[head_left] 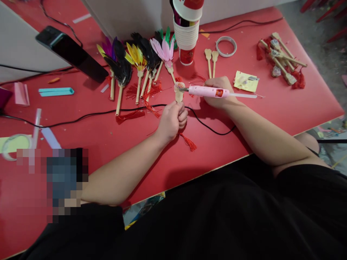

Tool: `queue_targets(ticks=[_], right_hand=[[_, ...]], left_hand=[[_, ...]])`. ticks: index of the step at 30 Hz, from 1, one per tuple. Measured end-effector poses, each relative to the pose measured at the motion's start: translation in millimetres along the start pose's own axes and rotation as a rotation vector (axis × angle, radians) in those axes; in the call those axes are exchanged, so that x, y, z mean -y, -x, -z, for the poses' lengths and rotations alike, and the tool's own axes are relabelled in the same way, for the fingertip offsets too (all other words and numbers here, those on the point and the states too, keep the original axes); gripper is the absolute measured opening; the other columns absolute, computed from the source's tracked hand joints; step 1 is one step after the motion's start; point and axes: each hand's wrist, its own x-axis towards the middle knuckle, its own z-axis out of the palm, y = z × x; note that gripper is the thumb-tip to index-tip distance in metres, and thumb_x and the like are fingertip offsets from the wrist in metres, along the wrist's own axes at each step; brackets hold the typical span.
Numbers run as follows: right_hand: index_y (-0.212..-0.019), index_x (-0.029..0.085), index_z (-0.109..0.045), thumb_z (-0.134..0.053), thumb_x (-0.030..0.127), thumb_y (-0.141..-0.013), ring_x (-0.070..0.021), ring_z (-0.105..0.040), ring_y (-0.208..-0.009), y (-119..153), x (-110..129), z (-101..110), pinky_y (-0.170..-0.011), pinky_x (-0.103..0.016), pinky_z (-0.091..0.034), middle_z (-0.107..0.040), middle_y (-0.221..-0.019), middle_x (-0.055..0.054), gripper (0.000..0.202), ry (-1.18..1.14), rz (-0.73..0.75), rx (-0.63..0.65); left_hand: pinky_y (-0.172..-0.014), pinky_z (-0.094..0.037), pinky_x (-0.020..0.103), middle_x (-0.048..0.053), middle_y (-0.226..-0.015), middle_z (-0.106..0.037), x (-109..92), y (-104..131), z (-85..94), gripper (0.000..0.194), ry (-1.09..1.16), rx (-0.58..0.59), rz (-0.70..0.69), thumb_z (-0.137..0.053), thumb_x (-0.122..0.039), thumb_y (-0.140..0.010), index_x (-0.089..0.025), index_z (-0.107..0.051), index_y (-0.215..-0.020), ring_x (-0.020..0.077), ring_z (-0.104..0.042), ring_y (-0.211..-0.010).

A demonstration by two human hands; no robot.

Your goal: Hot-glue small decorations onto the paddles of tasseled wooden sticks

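My left hand (174,117) is closed in a fist round a small wooden fan handle (179,96). Its flat, rounded head points up, and a red tassel (189,142) hangs below the fist. In my right hand (219,90) is a pink hot glue gun (208,91), with a clear glue stick (244,95) coming out of its back end. The metal nozzle (185,89) is at the head of the handle, apparently touching it. Just beyond lie several feather fans, among them a pink one (165,52) and a yellow one (137,59).
Stacked paper cups (186,36) stand at the back beside a phone (72,54) propped upright. Two bare handles (211,59), a tape roll (226,47), a yellow note (245,82) and a tasselled handle pile (284,59) lie rightward. A black cable (108,111) crosses the red table (151,169).
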Motion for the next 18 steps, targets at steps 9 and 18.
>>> queue_targets(ticks=[9,18], right_hand=[[-0.068,0.029,-0.033,-0.073,0.014,-0.087,-0.0191,-0.044,-0.066,6.3,-3.2,1.4,-0.064,-0.039,-0.032,-0.044,-0.064,0.002,0.046,-0.189,0.018,0.091],[-0.069,0.029,-0.03,-0.074,0.018,-0.083,-0.0206,-0.036,-0.066,0.6,-18.0,1.9,-0.066,-0.043,-0.031,-0.04,-0.064,0.001,0.047,-0.081,0.129,0.166]], left_hand=[[-0.047,-0.01,0.017,-0.014,-0.058,-0.028,7.5,-3.4,2.7,0.055,-0.042,0.053,-0.021,-0.076,-0.047,-0.116,-0.027,-0.035,-0.084,0.0054,-0.014,-0.046],[-0.047,-0.009,0.018,-0.014,-0.06,-0.03,8.3,-3.7,6.0,0.054,-0.102,0.126,-0.055,-0.074,-0.052,-0.117,-0.028,-0.036,-0.087,0.0054,-0.014,-0.047]])
